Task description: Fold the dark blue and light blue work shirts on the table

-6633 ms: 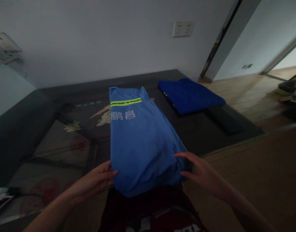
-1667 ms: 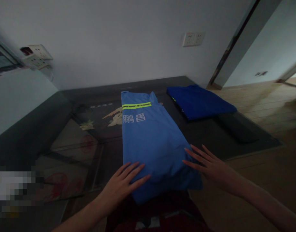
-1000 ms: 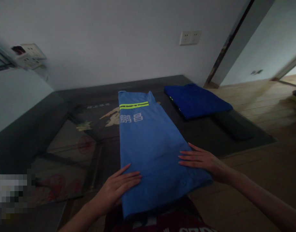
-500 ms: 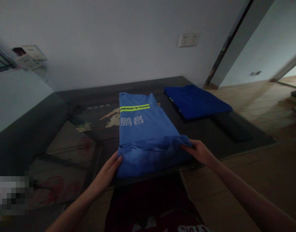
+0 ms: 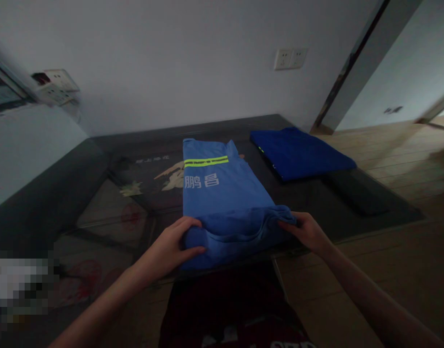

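Observation:
A light blue shirt (image 5: 218, 193) lies lengthwise on the dark glass table (image 5: 149, 140), with a yellow-green stripe and white characters on its upper part. Its near end is folded back into a loose, thick band. My left hand (image 5: 178, 241) is at the left end of that band, fingers over the top and thumb on the front, gripping the cloth between them. At the band's right end my right hand (image 5: 303, 229) pinches the folded edge, thumb below and fingers mostly behind the fabric.
A folded dark blue garment (image 5: 301, 152) lies at the back right of the table. Near it, a dark flat object (image 5: 355, 195) is hard to make out. Wall sockets (image 5: 290, 58) are on the wall behind; a socket strip (image 5: 58, 87) is at left.
My left hand has moved up and right from the shirt's side onto the folded band. The band now sags open in the middle. My right hand keeps its pinch.

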Motion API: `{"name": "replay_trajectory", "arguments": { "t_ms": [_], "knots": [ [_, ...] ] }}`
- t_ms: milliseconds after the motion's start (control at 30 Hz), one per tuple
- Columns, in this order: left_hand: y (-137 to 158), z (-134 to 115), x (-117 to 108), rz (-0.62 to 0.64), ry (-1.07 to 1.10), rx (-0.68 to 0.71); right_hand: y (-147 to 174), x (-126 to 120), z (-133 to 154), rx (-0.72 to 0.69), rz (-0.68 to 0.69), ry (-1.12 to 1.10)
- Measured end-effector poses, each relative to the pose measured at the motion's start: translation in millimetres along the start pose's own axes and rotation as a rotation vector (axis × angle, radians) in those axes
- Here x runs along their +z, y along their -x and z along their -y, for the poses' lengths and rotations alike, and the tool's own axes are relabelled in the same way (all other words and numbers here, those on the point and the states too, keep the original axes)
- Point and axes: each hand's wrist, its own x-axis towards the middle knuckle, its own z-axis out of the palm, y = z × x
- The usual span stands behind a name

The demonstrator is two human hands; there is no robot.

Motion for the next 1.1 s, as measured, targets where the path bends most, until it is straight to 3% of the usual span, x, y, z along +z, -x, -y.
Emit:
{"name": "replay_trajectory", "arguments": {
  "t_ms": [233, 433, 633, 767, 967, 1100],
  "knots": [
    [16.5, -9.9, -17.0, 0.115, -0.098, 0.056, 1.2, -1.4, -1.2, 0.010, -0.060, 0.021],
    [36.8, -16.1, -8.1, 0.044, -0.291, 0.125, 3.7, 0.8, -1.7, 0.020, -0.085, -0.038],
    [47.8, -17.7, -2.3, 0.133, -0.320, 0.154, 4.1, 2.0, 1.2, 0.005, -0.118, -0.161],
    [55.6, -20.5, 5.1, 0.034, -0.346, 0.167, 4.9, 0.0, 1.8, -0.004, -0.163, -0.176],
    [64.3, -31.0, 1.9, -0.216, -0.319, 0.236, 11.5, -5.1, 7.5, 0.032, -0.225, -0.246],
    [72.4, -27.5, 2.8, -0.277, -0.313, 0.326, 20.5, -8.8, 6.9, 0.014, -0.270, -0.250]
  ]
}}
